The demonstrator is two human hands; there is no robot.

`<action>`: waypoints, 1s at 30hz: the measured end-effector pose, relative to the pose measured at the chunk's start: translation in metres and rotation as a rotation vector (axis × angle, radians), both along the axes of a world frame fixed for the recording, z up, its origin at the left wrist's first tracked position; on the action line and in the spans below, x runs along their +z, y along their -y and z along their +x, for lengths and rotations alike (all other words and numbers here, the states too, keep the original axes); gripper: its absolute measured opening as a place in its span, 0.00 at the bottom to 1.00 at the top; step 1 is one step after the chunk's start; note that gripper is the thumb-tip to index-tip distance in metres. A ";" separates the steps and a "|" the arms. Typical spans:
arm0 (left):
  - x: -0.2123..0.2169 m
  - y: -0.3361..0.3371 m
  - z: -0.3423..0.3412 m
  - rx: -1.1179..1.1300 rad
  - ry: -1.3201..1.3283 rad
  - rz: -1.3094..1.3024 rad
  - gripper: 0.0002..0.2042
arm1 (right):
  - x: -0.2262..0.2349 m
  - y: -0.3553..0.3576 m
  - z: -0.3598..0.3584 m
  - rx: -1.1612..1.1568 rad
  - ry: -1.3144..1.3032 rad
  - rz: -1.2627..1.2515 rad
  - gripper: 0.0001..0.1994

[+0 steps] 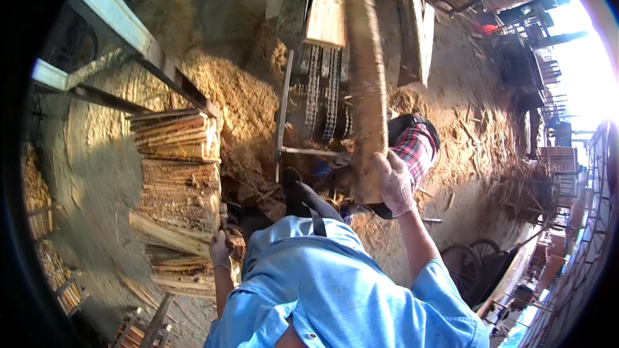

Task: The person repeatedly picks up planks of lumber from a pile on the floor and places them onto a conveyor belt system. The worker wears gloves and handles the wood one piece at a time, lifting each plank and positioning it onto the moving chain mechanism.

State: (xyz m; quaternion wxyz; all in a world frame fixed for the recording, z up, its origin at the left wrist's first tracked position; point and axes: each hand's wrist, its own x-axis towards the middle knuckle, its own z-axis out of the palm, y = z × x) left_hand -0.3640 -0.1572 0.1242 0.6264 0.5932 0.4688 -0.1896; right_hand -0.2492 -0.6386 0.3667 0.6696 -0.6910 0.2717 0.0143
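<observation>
My right hand (393, 183) clamps a long board (367, 90)
My left hand (220, 249) is by the stacked wood (177, 187), left; its grip I cannot tell.

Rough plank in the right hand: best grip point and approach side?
I'd take the rough plank by its right edge, at the near end, from the right: it's long, narrow and points away from the wearer, and the right hand holds it there.
</observation>
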 end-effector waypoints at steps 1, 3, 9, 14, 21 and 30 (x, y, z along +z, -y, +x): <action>-0.007 0.001 0.001 -0.009 -0.047 0.010 0.12 | -0.005 0.014 0.009 -0.066 0.014 -0.050 0.14; -0.008 -0.002 0.000 -0.058 -0.004 0.029 0.12 | 0.000 0.032 0.042 -0.040 0.021 -0.243 0.14; 0.007 0.003 -0.012 -0.023 0.067 0.046 0.11 | -0.029 0.053 0.195 -0.025 0.128 -0.132 0.20; 0.031 0.019 -0.039 0.066 -0.042 0.157 0.15 | -0.034 0.043 0.361 0.276 0.039 -0.647 0.16; 0.039 0.024 -0.086 0.102 -0.140 0.152 0.15 | -0.027 0.066 0.440 0.659 -0.216 -1.310 0.30; -0.032 -0.038 -0.165 -0.079 -0.093 0.282 0.29 | 0.039 -0.049 0.320 0.264 0.196 -1.260 0.26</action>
